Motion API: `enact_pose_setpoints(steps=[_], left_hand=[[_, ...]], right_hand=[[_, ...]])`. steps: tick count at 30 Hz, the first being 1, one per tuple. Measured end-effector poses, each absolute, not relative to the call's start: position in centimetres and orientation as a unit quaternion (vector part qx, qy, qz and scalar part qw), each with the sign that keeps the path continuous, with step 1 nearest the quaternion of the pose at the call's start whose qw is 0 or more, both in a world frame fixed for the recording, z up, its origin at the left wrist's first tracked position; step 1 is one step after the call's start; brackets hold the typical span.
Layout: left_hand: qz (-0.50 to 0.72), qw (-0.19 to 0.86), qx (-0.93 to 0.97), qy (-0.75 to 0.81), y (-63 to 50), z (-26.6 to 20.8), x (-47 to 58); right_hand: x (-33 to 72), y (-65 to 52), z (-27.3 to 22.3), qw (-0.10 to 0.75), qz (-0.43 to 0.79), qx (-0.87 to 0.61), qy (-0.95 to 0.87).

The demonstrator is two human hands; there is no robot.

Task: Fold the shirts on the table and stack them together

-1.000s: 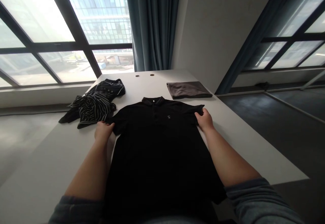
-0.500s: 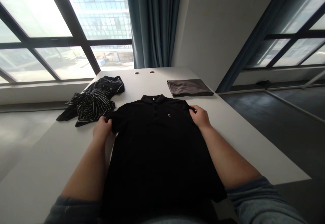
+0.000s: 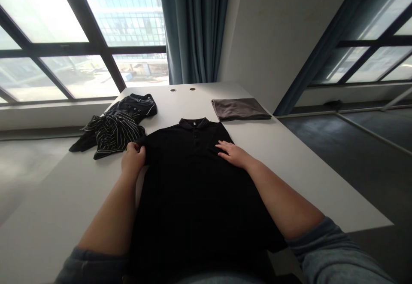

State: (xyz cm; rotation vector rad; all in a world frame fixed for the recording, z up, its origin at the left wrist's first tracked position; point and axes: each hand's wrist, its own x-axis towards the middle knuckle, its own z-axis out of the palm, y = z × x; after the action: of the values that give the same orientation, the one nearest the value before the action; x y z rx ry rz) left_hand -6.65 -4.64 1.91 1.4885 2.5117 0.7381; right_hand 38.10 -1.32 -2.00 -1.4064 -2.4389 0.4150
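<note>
A black polo shirt (image 3: 196, 189) lies front up on the white table (image 3: 309, 168), its collar pointing away from me and its hem near my body. The sleeve on the left is pinched in my left hand (image 3: 133, 157), whose fingers are closed at the sleeve's end. My right hand (image 3: 234, 153) rests flat on the shirt's right chest and shoulder area, fingers spread. The right sleeve is folded inward over the front, partly under that hand, and the small chest logo is covered.
Beyond my left hand lie a crumpled black-and-white striped garment (image 3: 117, 135) and a dark garment with light trim (image 3: 138, 105). A folded grey-brown cloth (image 3: 241, 109) sits at the back right. Blue curtains (image 3: 196, 30) and windows stand behind the table.
My right hand has moved left from the sleeve's edge onto the chest, folding the right sleeve inward and opening flat. My left hand still grips its sleeve, slightly further right.
</note>
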Motion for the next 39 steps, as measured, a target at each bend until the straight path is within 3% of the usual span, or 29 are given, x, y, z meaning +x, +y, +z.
enact_pose_setpoints(steps=[8,28,39], left_hand=[[0.279,0.074,0.536,0.793,-4.9,2.0,-5.8],[0.274,0.103,0.711,0.64,-4.9,0.0,-5.0],[0.241,0.104,0.707,0.656,-5.1,0.6,-4.5]], right_hand=[[37.9,-1.1,-2.3,0.023,0.12,-0.569,-0.813],[36.2,7.4,-1.8,-0.022,-0.015,-0.645,-0.763],[36.6,9.4,-3.5,-0.003,0.01,-0.616,-0.787]])
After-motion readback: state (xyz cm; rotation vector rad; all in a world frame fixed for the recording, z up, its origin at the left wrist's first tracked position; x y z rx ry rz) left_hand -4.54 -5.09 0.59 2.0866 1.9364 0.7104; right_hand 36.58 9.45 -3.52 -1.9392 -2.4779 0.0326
